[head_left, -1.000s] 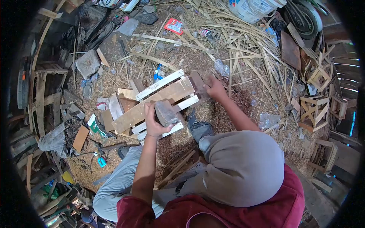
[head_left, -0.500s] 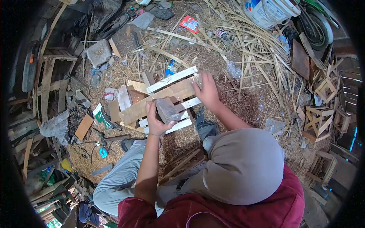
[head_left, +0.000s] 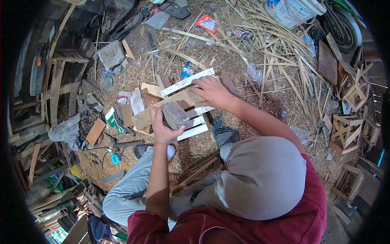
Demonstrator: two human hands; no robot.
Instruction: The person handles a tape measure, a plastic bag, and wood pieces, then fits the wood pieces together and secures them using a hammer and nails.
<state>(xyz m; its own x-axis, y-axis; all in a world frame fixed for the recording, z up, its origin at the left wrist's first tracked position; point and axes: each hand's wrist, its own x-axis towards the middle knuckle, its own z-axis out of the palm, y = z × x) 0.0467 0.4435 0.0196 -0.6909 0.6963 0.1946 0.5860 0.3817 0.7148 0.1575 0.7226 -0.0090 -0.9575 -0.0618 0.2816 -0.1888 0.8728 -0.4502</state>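
A rough grey-brown block [head_left: 175, 115] is gripped by my left hand [head_left: 163, 129], with fingers along one side and thumb at the other. Under it lies a long light-brown wooden board [head_left: 146, 116], set at a slant across several white-edged wooden slats [head_left: 189, 82]. My right hand [head_left: 214, 92] rests over the board's upper right part, its fingers bent over the wood and its thumb on the near side. The contact under the right fingers is partly hidden. Another short wooden piece [head_left: 228, 84] shows beyond this hand.
Offcuts [head_left: 137, 101] lie left of the slats. A grey stone [head_left: 111, 55], a red packet [head_left: 207, 23] and a heap of thin strips [head_left: 280, 44] are farther out. A white bucket [head_left: 293, 13] stands at the upper right; small wooden frames [head_left: 344, 133] are at the right.
My right hand has shifted left along the board from its right end, with its fingers now over the wood. My left hand still holds the block above the board. The view has shifted slightly.
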